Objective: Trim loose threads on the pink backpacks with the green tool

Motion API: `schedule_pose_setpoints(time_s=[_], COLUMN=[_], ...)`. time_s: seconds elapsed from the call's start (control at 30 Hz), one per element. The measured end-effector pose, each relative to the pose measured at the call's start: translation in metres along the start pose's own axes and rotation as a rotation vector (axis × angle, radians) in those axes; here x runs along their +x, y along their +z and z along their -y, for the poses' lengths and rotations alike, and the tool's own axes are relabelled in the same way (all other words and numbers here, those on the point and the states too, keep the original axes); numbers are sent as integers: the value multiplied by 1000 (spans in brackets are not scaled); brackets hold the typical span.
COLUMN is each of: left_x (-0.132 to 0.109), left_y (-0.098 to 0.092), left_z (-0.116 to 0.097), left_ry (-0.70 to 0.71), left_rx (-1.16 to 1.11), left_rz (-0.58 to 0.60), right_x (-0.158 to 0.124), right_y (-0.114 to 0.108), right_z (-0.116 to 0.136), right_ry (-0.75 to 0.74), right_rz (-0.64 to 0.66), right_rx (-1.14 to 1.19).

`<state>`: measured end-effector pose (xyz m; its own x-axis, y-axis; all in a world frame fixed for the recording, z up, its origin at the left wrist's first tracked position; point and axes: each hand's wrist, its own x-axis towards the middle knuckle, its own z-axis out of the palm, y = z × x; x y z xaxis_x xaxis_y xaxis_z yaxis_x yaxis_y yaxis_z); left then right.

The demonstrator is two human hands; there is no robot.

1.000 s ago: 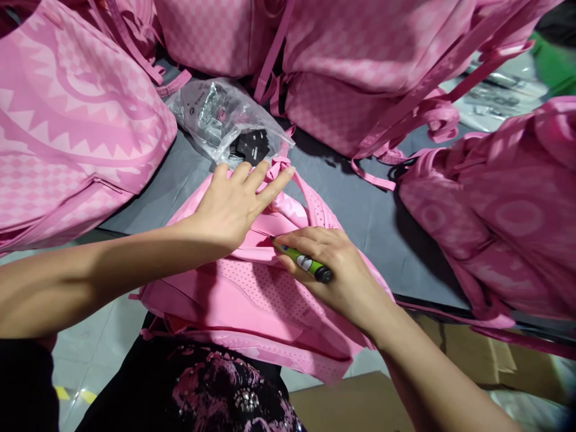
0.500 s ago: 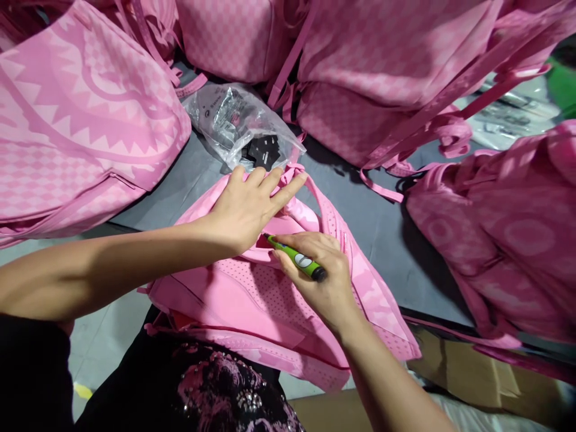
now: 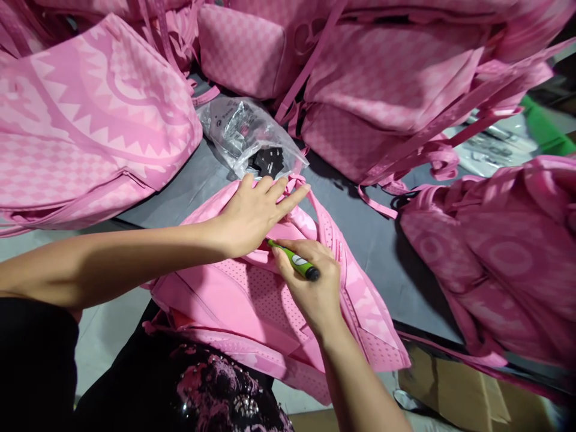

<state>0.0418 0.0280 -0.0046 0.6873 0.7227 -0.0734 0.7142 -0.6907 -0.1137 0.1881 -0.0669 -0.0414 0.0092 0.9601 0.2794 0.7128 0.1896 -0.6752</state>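
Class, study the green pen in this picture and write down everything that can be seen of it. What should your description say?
The green pen has a bright green barrel, apparently smooth plastic, with a white patch and a rounded black end. It slants, its narrow dark tip pointing away from the person. The right hand grips it between thumb and fingers, over the pink backpack. Whether the tip touches the fabric cannot be told.
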Motion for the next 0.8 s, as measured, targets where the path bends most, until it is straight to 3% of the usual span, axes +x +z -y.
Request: schedule_pose_setpoints(time_s=[0.13,0.33,0.43,0.63,0.8], left_x=[-2,4,3,-5,-22], left_y=[2,11,9,-9,-24], left_z=[-2,-1,-2,5,22], left_ry=[-8,-19,-32,42,-79], left_rx=[3,-11,4,-23,-64], left_rz=[-70,-89,-91,21,224], right_x=[-1,9,10,-1,-7], right_y=[1,4,5,2,7], right_z=[7,2,3,7,12], right_ry=[-33,-165,-152,-24,-12], right_rz=[-24,-28,-35,-24,-64], right_rx=[-51,-121,-136,-39,-9])
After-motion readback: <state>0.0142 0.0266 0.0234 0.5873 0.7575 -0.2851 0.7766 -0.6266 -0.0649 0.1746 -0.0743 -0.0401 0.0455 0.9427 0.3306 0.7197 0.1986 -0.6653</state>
